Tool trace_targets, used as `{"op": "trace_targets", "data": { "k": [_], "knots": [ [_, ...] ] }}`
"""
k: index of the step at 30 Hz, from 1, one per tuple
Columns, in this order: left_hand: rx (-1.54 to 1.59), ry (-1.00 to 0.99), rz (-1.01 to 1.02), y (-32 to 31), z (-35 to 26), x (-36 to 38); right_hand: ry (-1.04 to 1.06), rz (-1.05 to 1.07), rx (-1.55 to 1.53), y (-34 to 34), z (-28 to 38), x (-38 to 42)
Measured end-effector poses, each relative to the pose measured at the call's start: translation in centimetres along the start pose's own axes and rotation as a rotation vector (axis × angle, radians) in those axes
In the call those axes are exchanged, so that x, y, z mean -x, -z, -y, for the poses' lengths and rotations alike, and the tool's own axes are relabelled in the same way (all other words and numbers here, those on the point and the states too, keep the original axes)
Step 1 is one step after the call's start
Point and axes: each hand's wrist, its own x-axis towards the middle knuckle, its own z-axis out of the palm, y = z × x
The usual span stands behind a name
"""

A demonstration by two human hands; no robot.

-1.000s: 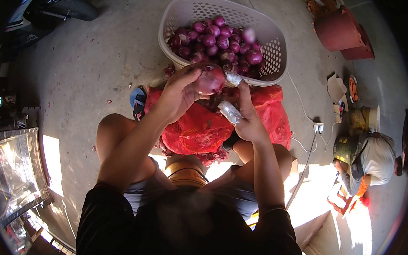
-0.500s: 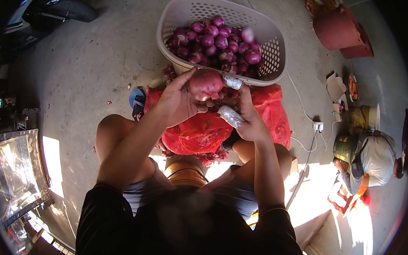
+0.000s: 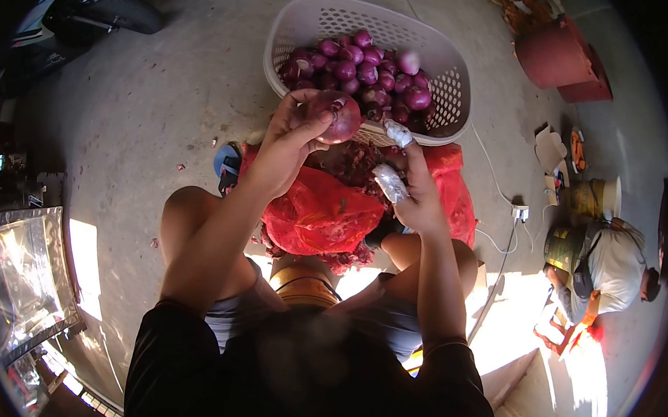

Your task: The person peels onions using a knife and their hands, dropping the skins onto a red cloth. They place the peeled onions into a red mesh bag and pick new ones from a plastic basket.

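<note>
A large red onion [image 3: 337,119] is held up in my left hand [image 3: 296,137], with the thumb across its face. My right hand [image 3: 419,192] is just to the right, its thumb and index finger spread apart and nothing visible between them. Silvery wrapping covers both of those fingertips. Beyond my hands stands a pale basket [image 3: 461,79] with perforated sides, partly filled with shiny purple peeled onions [image 3: 367,74]. Below my hands, a red mesh sack [image 3: 322,215] lies between my legs, with loose dry onion skins [image 3: 344,160] on and around it.
A yellowish bucket [image 3: 303,284] is beneath me. A power strip [image 3: 519,212] with cables lies on the floor at right. Farther right, another person [image 3: 611,261] bends over beside a bucket. A motorcycle wheel [image 3: 121,14] is at upper left, and red containers [image 3: 557,54] at upper right.
My left hand has moved slightly up with the onion and turned it. My right hand has drawn away from the onion to the right, its fingers now apart.
</note>
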Motion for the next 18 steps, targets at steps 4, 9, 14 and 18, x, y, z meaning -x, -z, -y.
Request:
{"op": "trace_targets", "data": {
  "k": [4,9,14,18],
  "knots": [
    [-0.062,-0.064,-0.004,-0.5,0.0,0.4,0.094,-0.045,0.206,-1.0,-0.1,-0.4],
    [-0.061,-0.131,0.029,-0.8,0.8,0.4,0.12,-0.059,0.276,-1.7,-0.8,-0.5],
    [-0.109,-0.194,0.027,-1.0,1.5,0.4,0.136,-0.095,0.208,-1.8,-0.3,-0.9],
    [-0.115,-0.243,0.048,-1.2,1.6,0.2,0.11,-0.083,0.14,-1.8,0.0,-0.8]
  ]
}}
